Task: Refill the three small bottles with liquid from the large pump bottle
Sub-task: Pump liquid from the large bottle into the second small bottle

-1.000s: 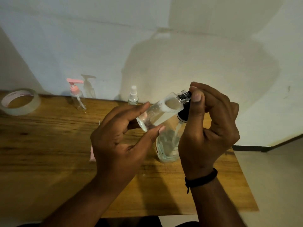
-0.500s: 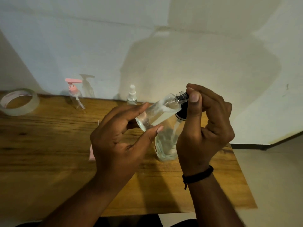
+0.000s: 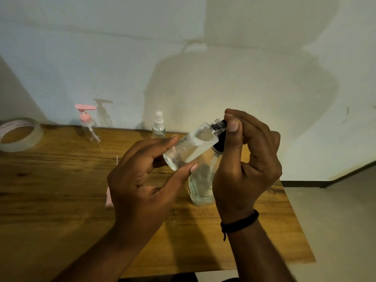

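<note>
My left hand (image 3: 142,180) holds a small clear bottle (image 3: 189,149) between thumb and fingers, tilted with its threaded neck up and to the right. It is partly filled with clear liquid, with foam near the top. My right hand (image 3: 246,159) curls round the black pump head (image 3: 220,144) of the large pump bottle (image 3: 200,188), which stands on the table behind the hands. The thumb sits right at the small bottle's neck. Two more small bottles stand at the back: one with a pink pump (image 3: 87,127) and one with a white spray top (image 3: 158,128).
A roll of tape (image 3: 20,135) lies at the back left of the wooden table (image 3: 50,200). A pink object (image 3: 108,198) lies half hidden by my left hand, with a thin white stick (image 3: 117,159) beyond it. The table's right edge drops to the floor.
Both hands keep the same hold on the small bottle and the pump head. The view has shifted slightly; nothing else has moved.
</note>
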Available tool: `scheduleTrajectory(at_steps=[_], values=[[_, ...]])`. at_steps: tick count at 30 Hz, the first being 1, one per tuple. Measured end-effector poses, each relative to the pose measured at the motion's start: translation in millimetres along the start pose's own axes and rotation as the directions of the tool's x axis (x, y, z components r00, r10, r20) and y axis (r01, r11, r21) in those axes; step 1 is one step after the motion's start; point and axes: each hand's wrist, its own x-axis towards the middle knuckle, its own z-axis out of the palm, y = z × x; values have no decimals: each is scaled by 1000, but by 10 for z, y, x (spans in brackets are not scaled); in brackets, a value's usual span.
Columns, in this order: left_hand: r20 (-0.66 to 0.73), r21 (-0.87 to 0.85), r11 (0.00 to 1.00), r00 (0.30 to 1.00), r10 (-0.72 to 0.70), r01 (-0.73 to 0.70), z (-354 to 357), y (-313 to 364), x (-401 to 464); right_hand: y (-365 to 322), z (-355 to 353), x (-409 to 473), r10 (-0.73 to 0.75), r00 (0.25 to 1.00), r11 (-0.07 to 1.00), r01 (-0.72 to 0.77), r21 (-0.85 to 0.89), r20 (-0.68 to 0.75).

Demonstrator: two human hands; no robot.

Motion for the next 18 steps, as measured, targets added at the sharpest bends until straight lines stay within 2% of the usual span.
scheduleTrajectory(at_steps=[18], values=[[-15,-2,1000,1000,20,-21,-20,-8,13,-37,-11,33,-18,1000,999,19,-27,22]])
